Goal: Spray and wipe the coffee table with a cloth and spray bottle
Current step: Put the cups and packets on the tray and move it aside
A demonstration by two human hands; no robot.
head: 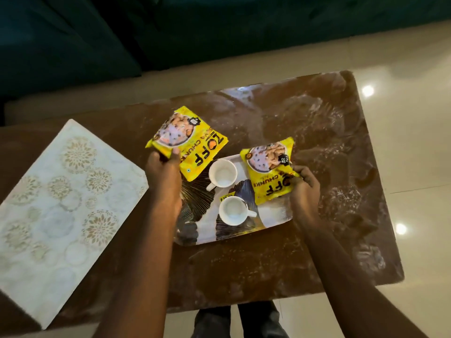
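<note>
The brown coffee table [280, 259] has a glossy top with pale smears. My left hand [163, 172] grips a yellow snack packet [188, 140] by its lower left corner, above the tray's left end. My right hand [305, 185] pinches a second yellow snack packet [268, 169] at its right edge, over the tray's far right corner. No cloth or spray bottle is in view.
A patterned tray [273, 215] sits mid-table with two white cups [222, 175] [233, 211] on it. A white patterned mat [61, 198] lies on the table's left part. A dark sofa [170, 32] runs along the far side. Shiny floor tiles [410, 142] lie to the right.
</note>
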